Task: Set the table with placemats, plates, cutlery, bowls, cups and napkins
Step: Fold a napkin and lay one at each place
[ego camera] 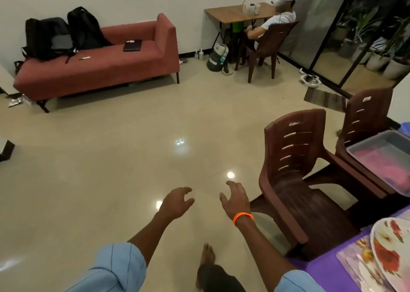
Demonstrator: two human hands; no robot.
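Both hands are extended over the floor (111,158), away from the work surface. The left hand (176,203) and the right hand (236,199), which wears an orange wristband (243,216), each have fingers loosely curved and spread; neither holds anything. The counter (328,271), under a purple cover, enters only at the lower right corner of the view; on it lies a floral placemat (352,258) with a floral plate (386,251) set on top. Two brown plastic chairs (290,169) stand just beside the counter's edge, and a grey tub (386,156) with pink contents sits beyond them near the right border. Risk, as judged: the gaze is turned off the counter, so a reach back toward it could clip the near chair or nudge the plate off its placemat. Cutlery, bowls, cups and napkins are not visible; most of the counter is cut off, so progress cannot be fully assessed. What the tub holds is blurred. A bare foot (207,255) shows below.
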